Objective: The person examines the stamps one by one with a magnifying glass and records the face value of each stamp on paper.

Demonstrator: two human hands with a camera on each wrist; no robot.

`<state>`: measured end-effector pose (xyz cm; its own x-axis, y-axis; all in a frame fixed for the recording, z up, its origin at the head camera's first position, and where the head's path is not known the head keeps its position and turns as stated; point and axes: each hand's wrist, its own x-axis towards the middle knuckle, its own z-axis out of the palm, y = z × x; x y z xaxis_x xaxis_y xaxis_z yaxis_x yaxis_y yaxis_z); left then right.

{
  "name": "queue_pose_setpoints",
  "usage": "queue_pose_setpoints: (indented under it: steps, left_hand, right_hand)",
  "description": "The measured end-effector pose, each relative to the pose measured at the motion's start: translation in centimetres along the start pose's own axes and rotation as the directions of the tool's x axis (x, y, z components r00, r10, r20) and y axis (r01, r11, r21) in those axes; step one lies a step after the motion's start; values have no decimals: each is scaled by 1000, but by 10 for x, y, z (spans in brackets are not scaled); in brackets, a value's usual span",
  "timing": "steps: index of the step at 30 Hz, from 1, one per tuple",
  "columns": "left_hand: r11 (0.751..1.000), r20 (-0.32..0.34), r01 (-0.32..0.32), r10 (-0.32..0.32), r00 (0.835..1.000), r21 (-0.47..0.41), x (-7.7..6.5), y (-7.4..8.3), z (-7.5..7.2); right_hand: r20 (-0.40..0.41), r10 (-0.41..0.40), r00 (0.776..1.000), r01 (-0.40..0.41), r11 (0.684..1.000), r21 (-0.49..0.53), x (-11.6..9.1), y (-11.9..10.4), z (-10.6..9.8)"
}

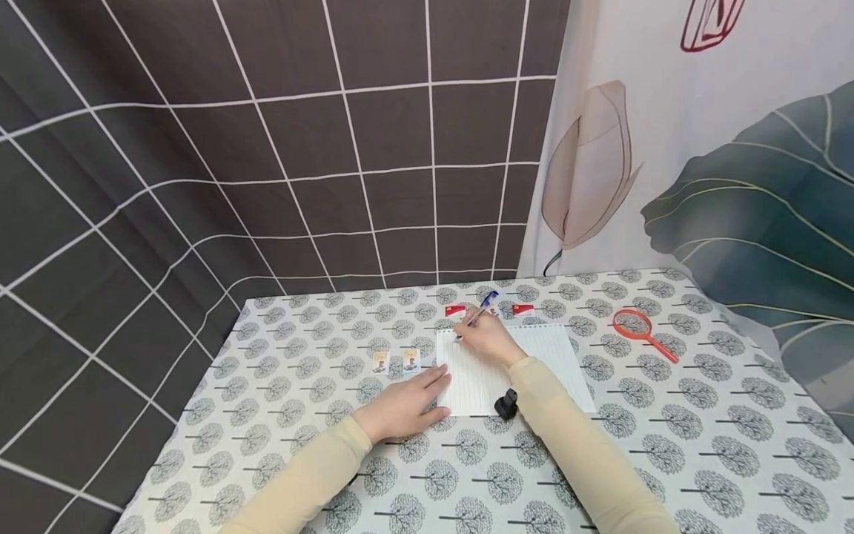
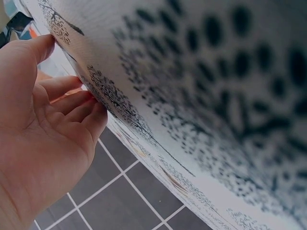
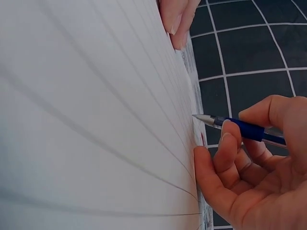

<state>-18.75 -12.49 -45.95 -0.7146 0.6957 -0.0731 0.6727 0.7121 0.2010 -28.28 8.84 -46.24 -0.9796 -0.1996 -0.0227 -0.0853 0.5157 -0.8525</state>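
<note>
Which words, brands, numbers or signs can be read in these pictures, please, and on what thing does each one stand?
No text can be read with certainty.
Yellow cards: print too small.
Red cards: marks too small.
Curtain: red sign cut off at the top, unreadable.
Paper: ruled lines, no readable writing.

pass: right of magnifying glass (image 1: 649,338) | block: right sleeve (image 1: 587,449) (across paper (image 1: 479,383))
</note>
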Motion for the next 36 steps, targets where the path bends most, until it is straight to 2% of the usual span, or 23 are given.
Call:
queue_pose_setpoints:
  steps: [7,20,30,36]
  left_hand:
    - [1000,0,-6,6,1000,1,0,0,0]
    - [1000,5,-8,8,1000,1,1,-2,1]
    - [1000,-18,-17,17,1000,6,0,-3,2]
    - [1000,-12,-18,18,1000,-3,-1,-2,1]
  right_hand:
    - [-22,14,1000,-15,1000,-21,3,1,1]
    - [-38,18,999,-17,999,33,0,0,1]
    - [-23,-18,1000,17,999,-33,5,2,3]
    - [-18,4,1000,-5,1000,-22,2,0,1]
